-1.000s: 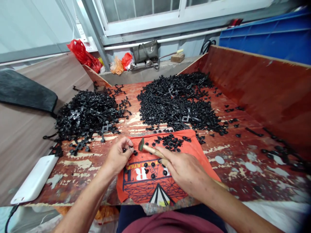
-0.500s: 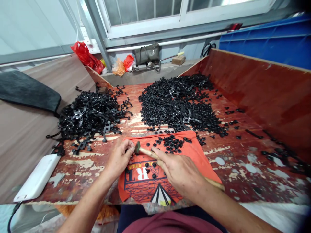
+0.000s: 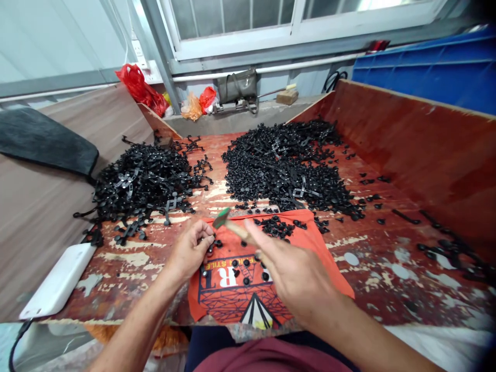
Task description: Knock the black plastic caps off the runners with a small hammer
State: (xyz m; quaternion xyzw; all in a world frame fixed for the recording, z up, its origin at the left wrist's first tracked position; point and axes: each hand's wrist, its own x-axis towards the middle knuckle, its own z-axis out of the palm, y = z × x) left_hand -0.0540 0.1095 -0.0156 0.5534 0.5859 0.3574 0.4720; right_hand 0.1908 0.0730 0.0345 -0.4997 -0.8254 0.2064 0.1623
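My right hand (image 3: pixel 292 276) is closed around the wooden handle of a small hammer (image 3: pixel 228 223), whose head is raised above the orange cloth (image 3: pixel 310 248). My left hand (image 3: pixel 189 250) pinches a small black plastic part (image 3: pixel 211 243) against the cloth's left edge. Several black round pieces (image 3: pixel 244 268) lie on the cloth beneath my hands, with a small heap (image 3: pixel 277 226) at its far side.
Two big piles of black plastic parts lie on the worn red board: one at left (image 3: pixel 141 181), one at centre (image 3: pixel 282 165). A white power bank (image 3: pixel 58 281) sits at the left edge. A raised wooden wall (image 3: pixel 426 139) bounds the right; blue crates (image 3: pixel 426 62) stand behind.
The hammer head dropped onto the part by my left fingers, then rose again; now it is lifted and my right hand is tilted up. My left hand stayed put.
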